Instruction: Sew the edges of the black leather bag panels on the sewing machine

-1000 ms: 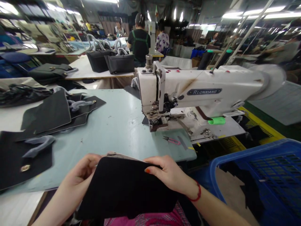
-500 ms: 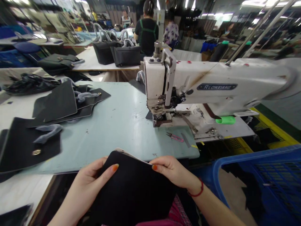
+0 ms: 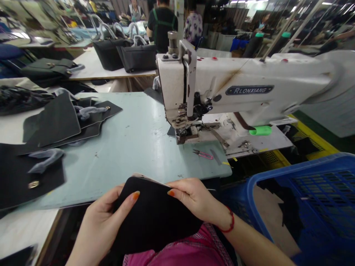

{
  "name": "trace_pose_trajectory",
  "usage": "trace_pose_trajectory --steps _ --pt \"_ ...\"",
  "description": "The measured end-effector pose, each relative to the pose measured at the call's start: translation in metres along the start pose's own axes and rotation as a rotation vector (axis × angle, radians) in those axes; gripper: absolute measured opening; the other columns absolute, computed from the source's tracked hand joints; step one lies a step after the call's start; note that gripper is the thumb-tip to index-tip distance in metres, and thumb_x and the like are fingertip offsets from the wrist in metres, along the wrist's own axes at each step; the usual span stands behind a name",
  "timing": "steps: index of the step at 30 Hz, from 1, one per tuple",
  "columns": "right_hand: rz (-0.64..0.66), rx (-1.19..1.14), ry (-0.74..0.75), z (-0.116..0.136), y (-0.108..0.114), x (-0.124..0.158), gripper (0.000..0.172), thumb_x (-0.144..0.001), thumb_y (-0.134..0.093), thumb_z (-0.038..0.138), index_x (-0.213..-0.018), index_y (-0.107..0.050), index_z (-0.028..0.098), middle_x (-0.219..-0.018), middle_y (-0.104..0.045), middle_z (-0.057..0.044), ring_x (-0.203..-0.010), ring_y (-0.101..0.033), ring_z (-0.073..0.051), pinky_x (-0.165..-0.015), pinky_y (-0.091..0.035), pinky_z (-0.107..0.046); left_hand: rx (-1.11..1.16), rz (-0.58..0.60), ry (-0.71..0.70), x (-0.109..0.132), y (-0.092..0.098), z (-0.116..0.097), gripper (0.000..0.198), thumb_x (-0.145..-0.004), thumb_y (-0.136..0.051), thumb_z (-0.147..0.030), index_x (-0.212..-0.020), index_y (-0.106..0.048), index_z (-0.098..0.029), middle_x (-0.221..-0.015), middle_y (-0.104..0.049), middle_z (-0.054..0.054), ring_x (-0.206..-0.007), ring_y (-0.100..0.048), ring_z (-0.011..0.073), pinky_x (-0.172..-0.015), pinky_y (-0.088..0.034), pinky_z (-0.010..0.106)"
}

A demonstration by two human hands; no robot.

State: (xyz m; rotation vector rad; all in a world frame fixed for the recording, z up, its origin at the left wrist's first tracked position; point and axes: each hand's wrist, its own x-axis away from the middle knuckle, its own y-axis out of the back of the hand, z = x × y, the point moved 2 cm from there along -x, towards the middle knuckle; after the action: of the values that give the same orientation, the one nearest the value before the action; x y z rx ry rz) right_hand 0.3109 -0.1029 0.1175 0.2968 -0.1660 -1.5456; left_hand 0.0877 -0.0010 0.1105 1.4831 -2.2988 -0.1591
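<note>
Both hands grip a black leather-like panel (image 3: pixel 155 218) with a pale layer showing along its upper edge. My left hand (image 3: pixel 108 214) pinches its upper left side, thumb on the front face and fingers behind. On the upper right edge, my right hand (image 3: pixel 191 195) is closed, its thumb on the black face. The panel is tilted above my lap, in front of the table's near edge. Beyond it stands a white sewing machine (image 3: pixel 244 79). Pink thread snips (image 3: pixel 203 154) lie on the pale blue tabletop (image 3: pixel 133 136) near the machine's foot.
Black bag pieces (image 3: pixel 52 118) with wrapped handles are stacked at the left. A blue plastic basket (image 3: pixel 252 192) holding scraps stands at the right. Black handbags (image 3: pixel 138 57) sit on a table behind. A person in a black top (image 3: pixel 162 26) is farther back.
My right hand has slid left along the panel's upper edge, closer to my left hand. The panel's lower part has lifted, showing more of the pink clothing. The camera view has shifted slightly.
</note>
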Motion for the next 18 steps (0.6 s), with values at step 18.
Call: trace_pose_trajectory --steps 18 --pt "-0.017 -0.015 -0.028 0.014 -0.004 -0.007 0.038 -0.104 -0.045 0.038 -0.107 -0.075 0.015 -0.092 -0.073 -0.005 -0.082 -0.066 -0.015 -0.072 -0.045 -0.023 -0.096 0.061 -0.219 0.003 -0.005 -0.008 0.023 -0.083 -0.072 -0.043 -0.090 -0.073 -0.021 -0.085 -0.075 0.000 -0.076 -0.067 0.0149 -0.069 -0.052 0.017"
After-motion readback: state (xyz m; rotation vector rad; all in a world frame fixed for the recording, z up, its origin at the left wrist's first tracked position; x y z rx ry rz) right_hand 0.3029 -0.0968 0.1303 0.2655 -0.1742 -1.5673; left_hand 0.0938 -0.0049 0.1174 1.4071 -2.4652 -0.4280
